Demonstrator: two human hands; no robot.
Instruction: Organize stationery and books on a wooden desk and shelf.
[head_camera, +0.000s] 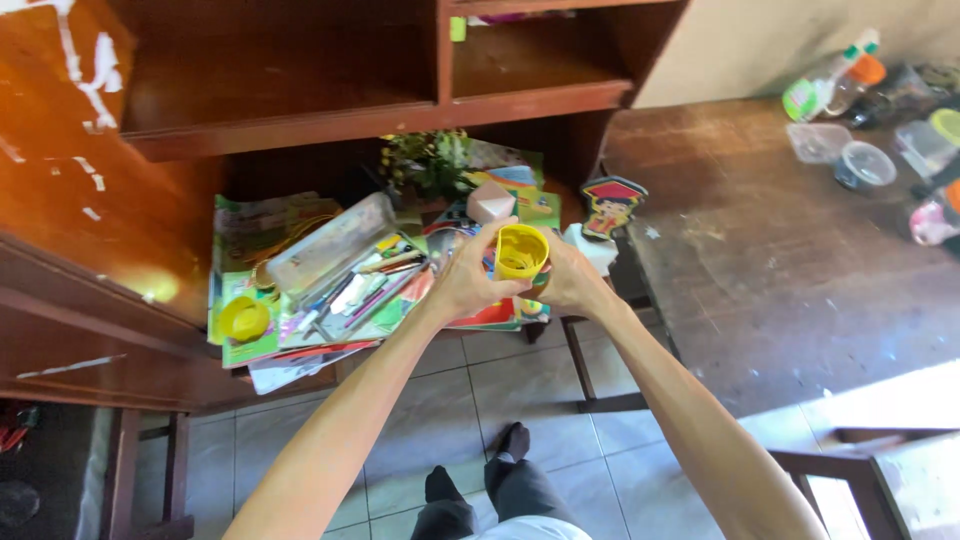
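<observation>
Both hands hold a small yellow cup (521, 251) above the cluttered desk, its open mouth facing me. My left hand (468, 279) grips its left side with fingers curled over the rim. My right hand (570, 280) wraps the right side and bottom. Under the hands lie colourful books and papers (250, 240). A clear pencil case (322, 245) and several pens and pencils (372, 288) lie to the left of the cup.
A yellow lid (243, 320) lies on the books at left. A pink box (490, 201) and a small plant (425, 163) sit behind. A cartoon figure cutout (611, 205) stands at right. Plastic containers and bottles (865, 165) crowd the wooden table's far right.
</observation>
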